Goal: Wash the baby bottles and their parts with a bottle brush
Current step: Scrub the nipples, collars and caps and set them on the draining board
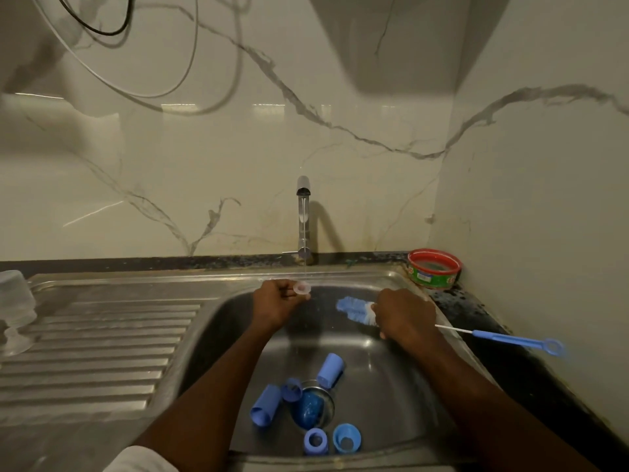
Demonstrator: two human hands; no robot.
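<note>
From the head camera, the left hand (277, 301) pinches a small clear silicone bottle teat (302, 288) in its curled fingers, holding it over the back of the stainless steel sink (391, 369) in the thin stream of water from the chrome tap (304, 216). The teat's round opening faces the camera.

The right hand (405, 316) grips the blue-bristled bottle brush (355, 310) with its fingers clenched round the stem just behind the bristles. The brush's long axis runs roughly left to right: the bristle head points left toward the teat, apart from it, and the white wire stem and blue loop handle (520, 341) stick out to the right over the dark speckled bench (476, 301).

On the sink floor, round the drain (313, 407), lie two blue cylindrical caps (265, 405) on their sides and several blue screw rings (346, 437).

A red-rimmed green round tub (434, 269) stands in the bench's back corner. A clear upturned bottle (15, 298) stands at the ridged draining board's (102, 352) left edge.
</note>
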